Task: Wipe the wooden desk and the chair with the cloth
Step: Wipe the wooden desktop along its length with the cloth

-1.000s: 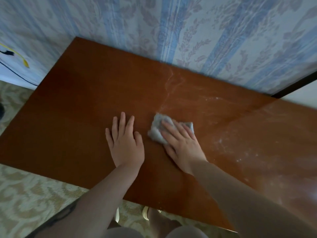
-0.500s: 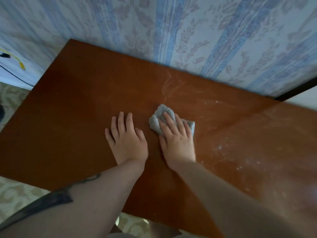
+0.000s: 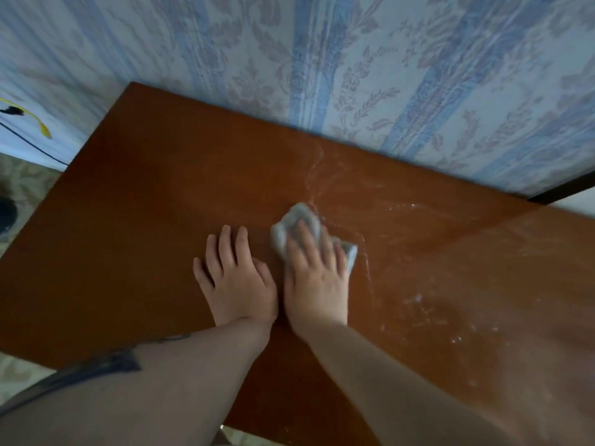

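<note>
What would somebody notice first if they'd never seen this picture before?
Two bare hands lie side by side at the middle of a reddish-brown wooden desk: the left hand rests flat on the wood, and the right hand presses a crumpled grey cloth. Pale wet streaks glisten on the desk to the right of the cloth, and blue floral striped wallpaper fills the top.

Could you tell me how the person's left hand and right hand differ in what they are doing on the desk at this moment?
The left hand lies bare on the wooden desk, while the right hand presses the grey cloth beneath its fingers. The left hand looks sharp; the right hand is slightly blurred. The left hand sits on dull, dry-looking wood; the right hand borders the shiny streaks. Both lie palm down, fingers straight, side by side.
</note>
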`<state>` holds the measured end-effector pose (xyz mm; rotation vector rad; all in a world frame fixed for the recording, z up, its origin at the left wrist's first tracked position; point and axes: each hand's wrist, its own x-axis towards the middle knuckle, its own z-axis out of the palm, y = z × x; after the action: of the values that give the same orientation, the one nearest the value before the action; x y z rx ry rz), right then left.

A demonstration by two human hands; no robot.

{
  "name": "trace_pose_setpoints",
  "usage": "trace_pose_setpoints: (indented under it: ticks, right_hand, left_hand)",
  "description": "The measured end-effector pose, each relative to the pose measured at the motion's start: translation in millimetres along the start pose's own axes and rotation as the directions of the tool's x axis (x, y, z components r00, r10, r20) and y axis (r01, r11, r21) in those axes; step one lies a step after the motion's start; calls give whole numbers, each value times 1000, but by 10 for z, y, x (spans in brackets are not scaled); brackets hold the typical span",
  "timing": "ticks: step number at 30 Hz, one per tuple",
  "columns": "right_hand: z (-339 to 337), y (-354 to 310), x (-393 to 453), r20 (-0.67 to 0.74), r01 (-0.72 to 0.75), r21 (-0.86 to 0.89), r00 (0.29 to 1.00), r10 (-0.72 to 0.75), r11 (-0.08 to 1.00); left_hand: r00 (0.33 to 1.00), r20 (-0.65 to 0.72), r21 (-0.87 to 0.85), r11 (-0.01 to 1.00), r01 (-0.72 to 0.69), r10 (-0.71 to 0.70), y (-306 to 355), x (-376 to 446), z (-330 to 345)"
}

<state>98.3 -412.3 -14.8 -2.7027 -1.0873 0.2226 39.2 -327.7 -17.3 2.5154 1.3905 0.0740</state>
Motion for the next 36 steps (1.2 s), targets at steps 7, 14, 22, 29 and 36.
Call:
trace_pose_setpoints:
  ticks: [7, 14, 22, 29, 36]
  right_hand:
    - [-258, 816, 49, 287, 462, -80, 859, -424, 883]
    - [1, -61, -163, 37, 82, 15, 996, -83, 996]
    - [-170, 675, 226, -15, -8, 10, 1000, 8, 1000]
    - [-2, -13, -182, 66, 153, 6, 986, -153, 988]
    - [-179, 729, 37, 5, -61, 9, 998, 61, 998]
  left_hand:
    - [1000, 29, 27, 1000, 6, -7, 0, -9, -11]
    - [1000, -22, -24, 1000, -8, 7, -20, -9, -1]
    - [1000, 5, 10, 1000, 15, -15, -5, -10, -4]
    - [1000, 2, -41, 999, -6, 6, -32, 5, -6]
    - [997, 55, -72, 995, 66, -62, 66, 91, -123]
